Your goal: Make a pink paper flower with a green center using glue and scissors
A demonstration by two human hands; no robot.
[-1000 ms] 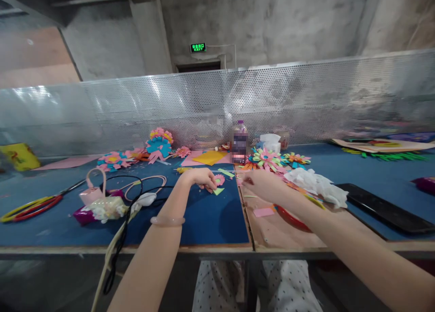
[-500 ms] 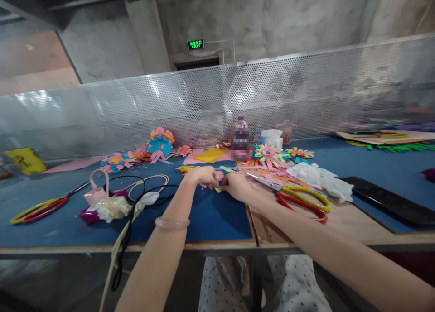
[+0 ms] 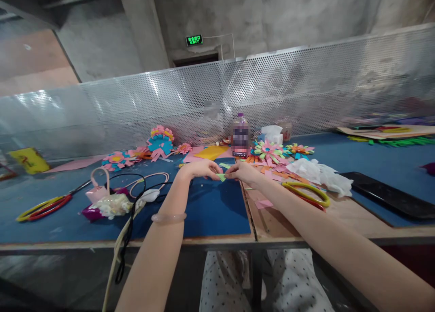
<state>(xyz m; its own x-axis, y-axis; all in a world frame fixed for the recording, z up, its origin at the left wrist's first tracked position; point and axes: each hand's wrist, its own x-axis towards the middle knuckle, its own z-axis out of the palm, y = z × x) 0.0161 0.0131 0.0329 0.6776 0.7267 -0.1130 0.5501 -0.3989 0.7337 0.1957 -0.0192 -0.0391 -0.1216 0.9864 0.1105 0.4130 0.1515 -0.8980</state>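
A small light green paper piece (image 3: 221,177) is pinched between the fingertips of my left hand (image 3: 203,168) and my right hand (image 3: 245,172), just above the blue tabletop. Its exact shape is too small to make out. Just behind it, another light green strip (image 3: 224,165) shows between the two hands. To the right of my right hand lie pink and orange paper scraps (image 3: 272,175). Scissors with yellow and red handles (image 3: 306,192) rest there too, partly covered by my right forearm.
Finished paper flowers (image 3: 159,144) and a green-petalled flower (image 3: 269,151) sit at the back, with a purple-capped bottle (image 3: 240,137) between. On the left are a second pair of scissors (image 3: 45,208), a decorated pink item (image 3: 108,203) and cables. A phone (image 3: 387,196) and crumpled tissue (image 3: 319,176) lie right.
Both hands have risen slightly and drawn a little apart, and the green paper now shows between them. The pink piece seen by the fingers is out of sight. A pink scrap shows below my right forearm.
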